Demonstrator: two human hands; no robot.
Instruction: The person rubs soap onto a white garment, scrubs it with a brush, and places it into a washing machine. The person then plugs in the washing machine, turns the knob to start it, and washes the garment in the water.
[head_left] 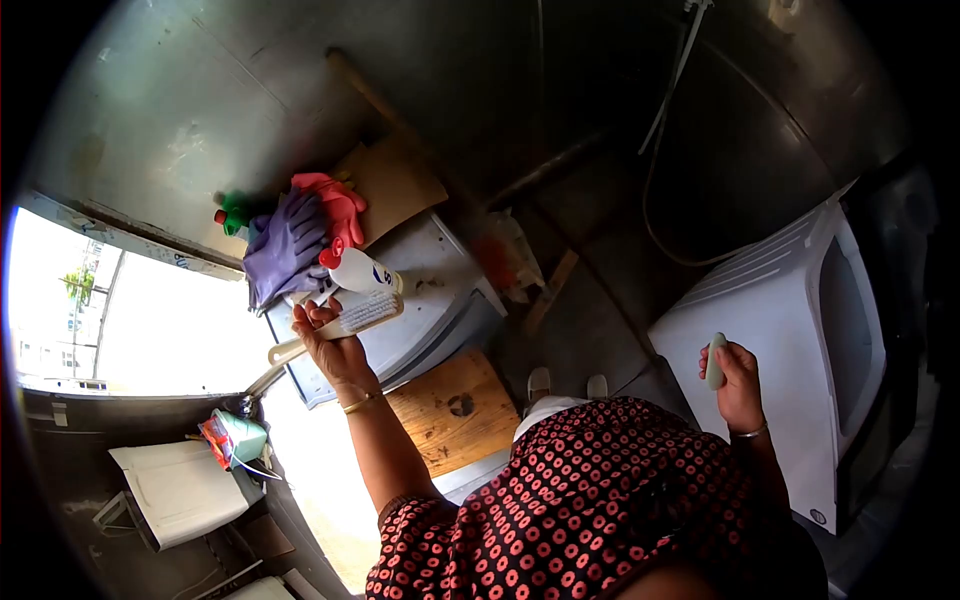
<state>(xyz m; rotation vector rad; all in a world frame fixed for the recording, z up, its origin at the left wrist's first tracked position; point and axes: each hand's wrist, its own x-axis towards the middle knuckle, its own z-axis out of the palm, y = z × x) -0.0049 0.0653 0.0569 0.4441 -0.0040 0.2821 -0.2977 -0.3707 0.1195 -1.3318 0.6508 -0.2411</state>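
My left hand (325,345) is closed around a cream-handled scrub brush (370,312), its bristles facing up, over a white surface. Just behind the brush is a white bottle (365,272) with a red cap, tilted to one side. Purple gloves (287,245) and red gloves (335,200) lie heaped beside the bottle. On the right, my right hand (738,380) grips a pale green oval object (716,362), upright between thumb and fingers, in front of a white appliance.
The white appliance (750,330) stands at the right. A wooden board (455,410) lies low at centre. Cardboard (390,190) is behind the gloves, near a green bottle (235,212). A hose (655,200) hangs at the back. A white lid (180,490) is at lower left.
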